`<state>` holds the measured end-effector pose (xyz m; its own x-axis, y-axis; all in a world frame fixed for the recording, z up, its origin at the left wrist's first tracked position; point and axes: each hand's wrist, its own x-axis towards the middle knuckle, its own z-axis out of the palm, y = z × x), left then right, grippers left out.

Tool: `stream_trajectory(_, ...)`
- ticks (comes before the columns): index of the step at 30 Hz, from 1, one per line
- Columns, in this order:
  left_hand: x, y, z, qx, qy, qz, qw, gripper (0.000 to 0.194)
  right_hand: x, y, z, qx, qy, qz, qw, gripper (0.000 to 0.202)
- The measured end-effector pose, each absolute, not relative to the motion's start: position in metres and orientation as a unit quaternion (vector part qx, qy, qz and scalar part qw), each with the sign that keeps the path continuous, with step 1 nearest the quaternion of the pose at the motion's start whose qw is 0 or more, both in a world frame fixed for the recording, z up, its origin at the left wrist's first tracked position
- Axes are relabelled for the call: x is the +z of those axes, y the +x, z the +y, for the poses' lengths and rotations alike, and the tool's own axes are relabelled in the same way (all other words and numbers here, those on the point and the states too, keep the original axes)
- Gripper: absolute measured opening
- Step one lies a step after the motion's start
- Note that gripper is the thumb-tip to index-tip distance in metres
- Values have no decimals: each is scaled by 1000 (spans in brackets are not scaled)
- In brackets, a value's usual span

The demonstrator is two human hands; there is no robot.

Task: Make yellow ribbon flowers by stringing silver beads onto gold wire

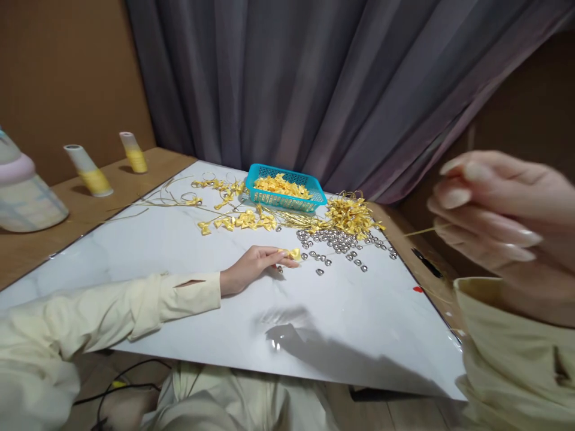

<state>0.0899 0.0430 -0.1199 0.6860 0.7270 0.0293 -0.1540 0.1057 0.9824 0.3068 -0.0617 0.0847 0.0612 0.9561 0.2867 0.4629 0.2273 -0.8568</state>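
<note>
Grey curtain at back — brown wall left, wood table.

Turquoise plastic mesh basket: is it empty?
No, the turquoise plastic mesh basket at the far edge of the white marble-look board is filled with small yellow ribbon pieces.

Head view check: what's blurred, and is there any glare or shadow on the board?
Head view: the right hand, close to the lens, is blurred; the left hand and the basket are sharper. Soft glare and a dark shadow lie on the white board near its front edge; the edges bow from lens distortion.
</note>
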Motion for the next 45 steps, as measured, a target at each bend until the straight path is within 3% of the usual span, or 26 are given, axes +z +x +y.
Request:
stream_trajectory(4,-123,90,45,298,584,238,716,36,51,284,-42,403,-532,-562,488,14)
stream_trajectory(11,-120,91,45,284,566,242,735,32,-25,292,-12,547,-558,-525,336,25)
stream_trajectory(20,-112,93,40,286,576,275,715,31,-44,283,-13,533,-553,-587,258,27)
stream_trajectory(25,-111,93,38,289,597,270,697,36,-44,274,-16,522,-554,-590,268,18)
stream_trajectory(45,-114,93,38,289,618,262,683,35,-54,267,-15,529,-544,-576,305,16)
